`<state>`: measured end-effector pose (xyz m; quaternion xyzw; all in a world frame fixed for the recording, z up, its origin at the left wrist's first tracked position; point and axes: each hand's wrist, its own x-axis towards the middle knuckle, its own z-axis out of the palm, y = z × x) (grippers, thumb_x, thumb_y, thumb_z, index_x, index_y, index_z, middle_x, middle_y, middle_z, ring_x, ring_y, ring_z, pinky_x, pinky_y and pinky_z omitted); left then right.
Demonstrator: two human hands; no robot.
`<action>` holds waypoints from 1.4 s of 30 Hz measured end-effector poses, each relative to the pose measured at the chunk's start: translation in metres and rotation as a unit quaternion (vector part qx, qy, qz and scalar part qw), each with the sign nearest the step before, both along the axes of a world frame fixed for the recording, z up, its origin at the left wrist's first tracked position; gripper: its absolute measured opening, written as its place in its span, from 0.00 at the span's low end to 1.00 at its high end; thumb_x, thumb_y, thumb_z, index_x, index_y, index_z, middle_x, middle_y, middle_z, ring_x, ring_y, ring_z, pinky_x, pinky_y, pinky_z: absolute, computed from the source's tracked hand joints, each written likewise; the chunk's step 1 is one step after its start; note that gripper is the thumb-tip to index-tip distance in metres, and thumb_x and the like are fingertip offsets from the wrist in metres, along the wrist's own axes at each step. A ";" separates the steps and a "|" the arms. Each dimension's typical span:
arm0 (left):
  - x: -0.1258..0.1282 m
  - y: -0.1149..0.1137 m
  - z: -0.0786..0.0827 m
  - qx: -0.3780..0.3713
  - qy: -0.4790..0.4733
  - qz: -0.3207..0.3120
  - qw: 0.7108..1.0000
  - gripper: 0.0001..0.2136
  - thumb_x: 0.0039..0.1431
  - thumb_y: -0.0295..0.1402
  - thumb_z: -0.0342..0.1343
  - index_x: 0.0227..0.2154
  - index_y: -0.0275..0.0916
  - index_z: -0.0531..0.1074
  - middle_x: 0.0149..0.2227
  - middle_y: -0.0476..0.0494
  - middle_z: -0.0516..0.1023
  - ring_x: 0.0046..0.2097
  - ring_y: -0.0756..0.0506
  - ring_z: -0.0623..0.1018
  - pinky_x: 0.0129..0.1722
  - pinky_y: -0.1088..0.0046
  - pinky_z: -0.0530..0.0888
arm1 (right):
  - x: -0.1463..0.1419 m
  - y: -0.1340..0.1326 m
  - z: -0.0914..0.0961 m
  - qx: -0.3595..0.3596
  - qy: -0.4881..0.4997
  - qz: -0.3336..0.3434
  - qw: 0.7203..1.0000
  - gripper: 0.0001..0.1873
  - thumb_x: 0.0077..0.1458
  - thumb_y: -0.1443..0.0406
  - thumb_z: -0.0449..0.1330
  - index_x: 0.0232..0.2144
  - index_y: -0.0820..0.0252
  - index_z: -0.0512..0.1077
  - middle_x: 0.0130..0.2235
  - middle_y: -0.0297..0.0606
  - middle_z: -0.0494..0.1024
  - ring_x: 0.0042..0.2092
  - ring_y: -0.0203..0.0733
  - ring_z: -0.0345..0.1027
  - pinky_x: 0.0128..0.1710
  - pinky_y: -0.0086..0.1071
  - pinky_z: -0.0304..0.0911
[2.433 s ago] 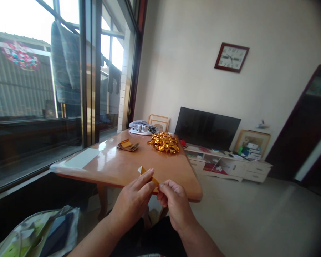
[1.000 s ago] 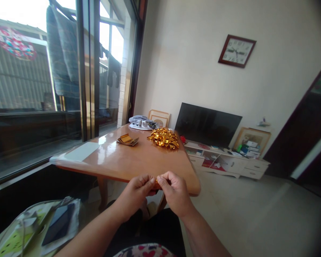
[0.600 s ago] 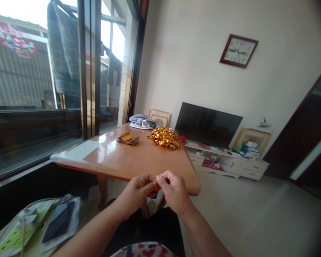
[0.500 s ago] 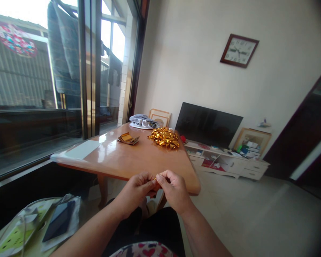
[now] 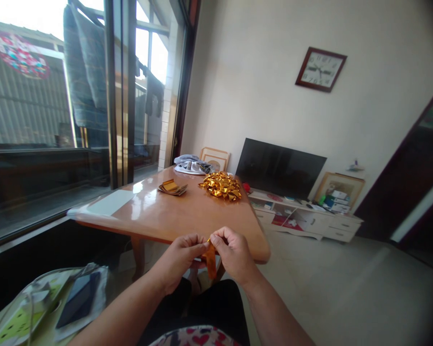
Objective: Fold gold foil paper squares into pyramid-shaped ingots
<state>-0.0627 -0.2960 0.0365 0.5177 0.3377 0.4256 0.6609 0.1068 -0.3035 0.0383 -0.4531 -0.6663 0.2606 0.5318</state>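
Between my two hands, just off the table's near edge, is a piece of gold foil paper [image 5: 211, 263]. Part of it hangs down below my fingers. My left hand [image 5: 187, 254] pinches its top between thumb and fingers. Close beside it, my right hand [image 5: 234, 250] pinches the same piece, thumb on top. The fingers hide much of the foil, so its full shape cannot be made out. Farther off on the table lies a heap of folded gold foil pieces [image 5: 221, 186]. To its left is a small stack of gold-and-brown paper sheets [image 5: 172, 187].
The wooden table [image 5: 187, 214] carries a white sheet [image 5: 111, 202] at left and folded clothes [image 5: 191, 164] at the back. At lower left, a phone [image 5: 78, 298] and cables rest on a stand. A TV [image 5: 279, 168] and low cabinet [image 5: 310, 223] stand beyond.
A strip of the gold foil now hangs down between my hands, where little of it showed before. My hands have barely moved, and both keep their pinch.
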 end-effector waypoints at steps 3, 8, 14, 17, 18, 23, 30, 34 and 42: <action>-0.003 0.005 -0.001 0.037 0.030 0.025 0.999 0.12 0.52 0.39 0.65 0.26 0.35 0.73 0.25 0.51 0.72 0.27 0.52 0.70 0.29 0.77 0.64 | -0.002 0.003 -0.002 -0.028 0.022 0.018 0.999 0.16 0.60 0.53 0.61 0.29 0.60 0.74 0.26 0.32 0.72 0.29 0.37 0.64 0.29 0.29 0.61; -0.007 0.009 0.002 0.053 0.018 0.079 0.995 0.11 0.50 0.39 0.64 0.25 0.36 0.76 0.25 0.49 0.75 0.28 0.50 0.69 0.32 0.74 0.64 | -0.007 0.011 -0.010 -0.105 0.130 0.077 0.983 0.21 0.60 0.48 0.60 0.30 0.60 0.71 0.28 0.33 0.73 0.31 0.37 0.66 0.34 0.30 0.65; -0.009 0.011 0.000 0.032 0.001 0.138 0.990 0.09 0.48 0.39 0.65 0.26 0.37 0.77 0.27 0.47 0.76 0.30 0.48 0.70 0.31 0.73 0.63 | -0.012 0.010 -0.013 -0.128 0.019 0.099 0.987 0.22 0.60 0.48 0.59 0.28 0.61 0.70 0.25 0.29 0.65 0.27 0.33 0.56 0.27 0.27 0.56; -0.010 0.013 -0.005 0.016 0.002 0.150 0.989 0.08 0.50 0.38 0.64 0.27 0.38 0.76 0.28 0.48 0.74 0.30 0.49 0.69 0.30 0.74 0.62 | -0.015 0.009 -0.014 -0.124 -0.010 0.104 0.987 0.21 0.61 0.50 0.59 0.27 0.60 0.68 0.24 0.28 0.63 0.26 0.32 0.54 0.26 0.26 0.54; -0.011 0.013 -0.006 0.015 0.005 0.150 0.989 0.08 0.51 0.38 0.63 0.27 0.38 0.76 0.28 0.49 0.74 0.30 0.49 0.68 0.30 0.74 0.62 | -0.015 0.009 -0.014 -0.122 -0.021 0.104 0.987 0.20 0.61 0.50 0.59 0.27 0.60 0.68 0.24 0.28 0.63 0.26 0.32 0.53 0.25 0.26 0.53; -0.014 0.015 -0.007 0.040 0.000 0.139 0.989 0.08 0.53 0.35 0.62 0.25 0.37 0.74 0.28 0.49 0.72 0.31 0.49 0.68 0.30 0.75 0.62 | -0.015 0.006 -0.008 -0.128 -0.047 0.104 0.985 0.19 0.61 0.53 0.59 0.25 0.59 0.65 0.24 0.28 0.63 0.26 0.32 0.54 0.24 0.26 0.53; -0.017 0.023 -0.015 0.057 -0.059 0.086 0.993 0.12 0.55 0.40 0.65 0.28 0.35 0.75 0.27 0.48 0.71 0.29 0.51 0.67 0.30 0.75 0.64 | -0.017 0.006 -0.009 -0.146 -0.041 0.122 0.981 0.19 0.60 0.52 0.60 0.25 0.60 0.67 0.24 0.29 0.65 0.26 0.32 0.56 0.24 0.26 0.53; -0.018 0.025 -0.019 0.072 -0.076 0.114 0.988 0.12 0.56 0.40 0.64 0.28 0.36 0.73 0.26 0.49 0.71 0.29 0.51 0.68 0.31 0.76 0.64 | -0.018 0.007 -0.012 -0.162 -0.010 0.115 0.980 0.19 0.61 0.51 0.60 0.27 0.60 0.69 0.24 0.30 0.69 0.26 0.33 0.59 0.25 0.26 0.54; -0.022 0.027 -0.015 0.078 -0.099 0.149 0.981 0.14 0.57 0.42 0.63 0.28 0.36 0.72 0.26 0.48 0.73 0.29 0.50 0.71 0.32 0.75 0.68 | -0.017 0.007 -0.015 -0.150 -0.021 0.092 0.984 0.17 0.63 0.53 0.58 0.32 0.60 0.74 0.27 0.33 0.76 0.27 0.34 0.65 0.29 0.27 0.59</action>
